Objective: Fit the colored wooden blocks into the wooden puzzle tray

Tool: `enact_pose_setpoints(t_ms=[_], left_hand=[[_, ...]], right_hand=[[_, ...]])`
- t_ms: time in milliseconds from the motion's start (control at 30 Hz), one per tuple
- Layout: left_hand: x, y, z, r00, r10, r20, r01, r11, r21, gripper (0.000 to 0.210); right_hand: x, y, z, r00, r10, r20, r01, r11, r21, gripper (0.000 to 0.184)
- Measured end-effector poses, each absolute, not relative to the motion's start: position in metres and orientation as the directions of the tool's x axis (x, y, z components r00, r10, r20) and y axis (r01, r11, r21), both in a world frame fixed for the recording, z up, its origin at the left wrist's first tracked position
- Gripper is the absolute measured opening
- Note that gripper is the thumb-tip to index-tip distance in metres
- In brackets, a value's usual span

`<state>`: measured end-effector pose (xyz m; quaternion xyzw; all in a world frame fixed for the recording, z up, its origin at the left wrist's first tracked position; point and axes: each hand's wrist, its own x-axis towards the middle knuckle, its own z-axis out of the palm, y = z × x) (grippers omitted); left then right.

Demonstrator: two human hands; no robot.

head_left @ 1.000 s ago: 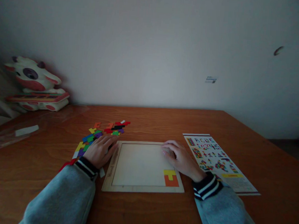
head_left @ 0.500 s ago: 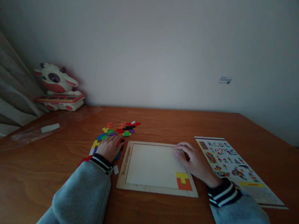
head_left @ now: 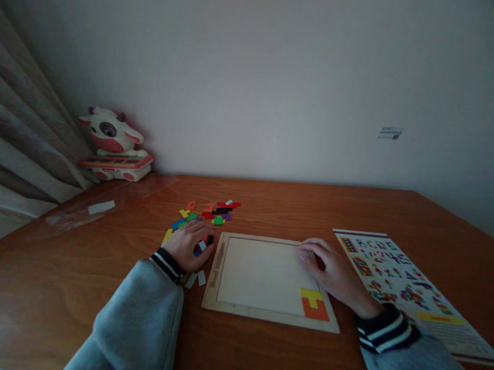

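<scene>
My left hand point(head_left: 188, 245) lies over the near part of a pile of flat coloured puzzle pieces point(head_left: 218, 220). Its thumb and fingers are apart, curved around black, blue and white pieces on the table. Two small white pieces point(head_left: 201, 277) lie just below the thumb. My right hand point(head_left: 328, 268) rests on the right rim of a shallow wooden puzzle tray point(head_left: 212, 294), fingers loosely bent and seemingly holding nothing. In the tray's near right corner, a yellow T-shaped piece point(head_left: 312, 295) fits into an orange U-shaped piece point(head_left: 322, 312).
A printed pattern sheet point(head_left: 406, 278) lies right of the tray. At the back left sits a toy cow with a keyboard point(head_left: 118, 157). Clear plastic with a white label point(head_left: 101, 207) lies near the curtain point(head_left: 19, 137). A wall stands behind the table.
The view has turned slightly left. My left hand has spread its thumb and shifted among the pieces, and more white pieces show beside it. My right hand stays on the tray rim.
</scene>
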<state>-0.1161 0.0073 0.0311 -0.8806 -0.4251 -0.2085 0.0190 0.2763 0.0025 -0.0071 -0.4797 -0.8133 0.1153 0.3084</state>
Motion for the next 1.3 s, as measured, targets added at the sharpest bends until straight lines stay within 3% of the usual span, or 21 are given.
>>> enact_pose_setpoints(t_ms=[100,267,567,833,1033,1300], left_hand=[[-0.124,-0.008,0.045,0.604,0.75,0.269,0.719,-0.658,0.223,0.02],[-0.138,-0.029,0.036,0.643,0.698,0.313,0.621,-0.716,0.319,0.03],[-0.15,-0.032,0.008,0.664,0.632,0.399,0.61,-0.767,0.198,0.017],[-0.108,-0.023,0.019,0.552,0.585,0.594,0.587,-0.779,0.222,0.018],[-0.002,-0.011,0.022,0.675,0.559,0.481,0.445,-0.829,0.339,0.017],[0.074,0.001,0.007,0.764,0.487,0.424,0.339,-0.861,0.38,0.02]], right_hand=[[0.276,0.003,-0.007,-0.356,0.855,0.377,0.708,0.51,-0.488,0.024],[0.277,0.004,-0.007,-0.35,0.861,0.368,0.714,0.5,-0.49,0.024],[0.274,0.0,0.0,-0.338,0.86,0.383,0.7,0.502,-0.508,0.021],[0.271,0.004,0.0,-0.327,0.839,0.435,0.658,0.532,-0.532,0.018],[0.273,0.007,-0.006,-0.291,0.844,0.451,0.645,0.521,-0.559,0.017],[0.277,0.01,-0.008,-0.289,0.85,0.44,0.656,0.511,-0.556,0.017]])
